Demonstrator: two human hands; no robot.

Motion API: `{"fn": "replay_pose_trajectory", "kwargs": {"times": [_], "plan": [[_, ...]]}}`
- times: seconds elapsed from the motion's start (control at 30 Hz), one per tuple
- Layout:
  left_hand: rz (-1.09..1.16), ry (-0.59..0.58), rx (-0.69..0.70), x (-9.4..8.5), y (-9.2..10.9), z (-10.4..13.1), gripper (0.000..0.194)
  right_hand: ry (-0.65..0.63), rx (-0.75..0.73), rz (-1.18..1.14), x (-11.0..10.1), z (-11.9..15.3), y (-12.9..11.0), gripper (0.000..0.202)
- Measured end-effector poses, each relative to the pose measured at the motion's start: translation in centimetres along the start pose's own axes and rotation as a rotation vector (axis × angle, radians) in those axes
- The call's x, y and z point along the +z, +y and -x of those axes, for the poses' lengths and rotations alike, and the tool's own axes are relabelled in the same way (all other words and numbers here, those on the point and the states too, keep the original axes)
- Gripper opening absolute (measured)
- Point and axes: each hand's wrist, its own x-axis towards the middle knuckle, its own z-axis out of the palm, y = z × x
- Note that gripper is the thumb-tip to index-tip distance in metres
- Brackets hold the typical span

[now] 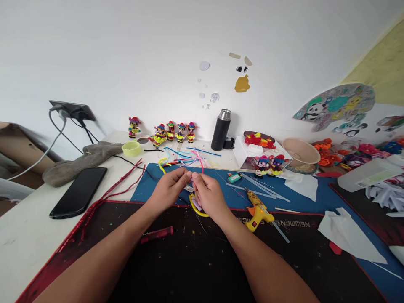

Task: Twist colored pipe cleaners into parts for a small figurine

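My left hand (168,186) and my right hand (208,192) meet over the front of the blue mat, thumbs and forefingers pinched tip to tip. Whatever lies between the fingertips is too small and covered to make out. Just behind them a pink pipe cleaner (202,167) shows, and I cannot tell whether it is held or lies on the table. Beneath my right hand there is a yellow curved piece (202,214) with a small lilac piece (196,203), both partly hidden. To the right of that hand lies a yellow glue gun (259,212).
Several small dolls (171,131) stand along the wall, near a black thermos (220,131). Clear glue sticks (263,187) lie behind the glue gun. Red tinsel stems (107,195) and a black phone (78,192) are at left. White paper (350,235) lies at right.
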Motion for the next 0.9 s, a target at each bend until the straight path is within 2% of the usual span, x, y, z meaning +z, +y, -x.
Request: {"fn": "replay_pose_trajectory", "kwargs": {"times": [0.1,0.2,0.33,0.47,0.6,0.73,0.9], "plan": [[-0.042,-0.047,0.047,-0.5,0.4,0.1,0.042,0.010,0.038,-0.170,0.0,0.0,-0.3,0.059],[-0.108,-0.092,0.082,-0.9,0.8,0.2,0.040,0.003,0.047,-0.209,0.0,0.0,-0.5,0.060],[-0.152,-0.083,0.092,-0.9,0.9,0.2,0.043,-0.039,0.097,-0.249,-0.1,0.0,-0.7,0.059],[-0.103,-0.074,0.067,-1.0,0.8,0.1,0.044,-0.111,0.083,-0.225,-0.2,0.1,-0.9,0.056],[-0.063,-0.053,0.034,-1.1,0.4,-0.1,0.046,-0.087,0.028,-0.126,-0.3,0.3,-0.6,0.052],[0.060,-0.085,-0.030,-0.9,0.1,-0.1,0.048,-0.059,-0.007,-0.093,-0.2,0.5,-0.4,0.053],[0.357,-0.139,-0.099,-0.2,-0.1,-0.2,0.054,-0.059,0.028,-0.259,0.3,0.6,-1.1,0.055]]}}
